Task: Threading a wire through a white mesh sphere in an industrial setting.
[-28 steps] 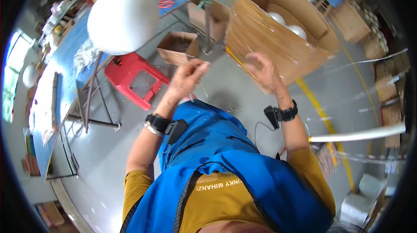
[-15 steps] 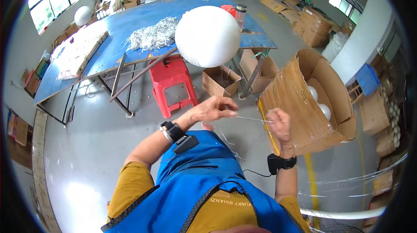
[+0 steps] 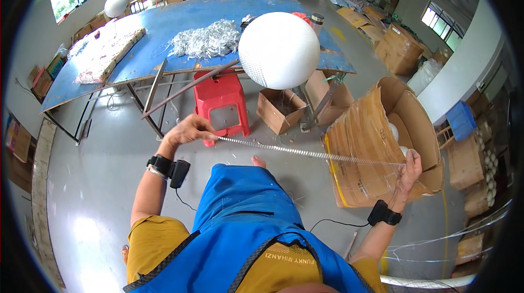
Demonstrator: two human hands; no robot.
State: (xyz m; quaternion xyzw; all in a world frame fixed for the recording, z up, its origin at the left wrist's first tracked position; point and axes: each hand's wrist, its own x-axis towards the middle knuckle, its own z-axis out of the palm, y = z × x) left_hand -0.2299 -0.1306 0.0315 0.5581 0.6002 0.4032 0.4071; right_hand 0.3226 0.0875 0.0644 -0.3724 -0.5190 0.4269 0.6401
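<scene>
A thin silvery strip [image 3: 305,152] is stretched taut between my two hands, in front of my blue apron. My left hand [image 3: 188,131] pinches one end, just in front of the red plastic stool [image 3: 222,99]. My right hand [image 3: 408,173] grips the other end, in front of a large open cardboard box [image 3: 376,145] that holds white balls. A big white sphere [image 3: 279,50] hangs above the strip, near the edge of the blue table [image 3: 180,25]. Both wrists carry black bands.
A heap of silvery strips [image 3: 206,39] lies on the blue table, beside a board of pale material [image 3: 106,52]. A small open carton [image 3: 280,110] stands on the grey floor near the stool. More cartons [image 3: 401,47] are stacked at the right, with a blue crate [image 3: 462,119].
My hands have moved far apart, drawing the strip out long between them. The view has swung so the table and the sphere sit more centrally.
</scene>
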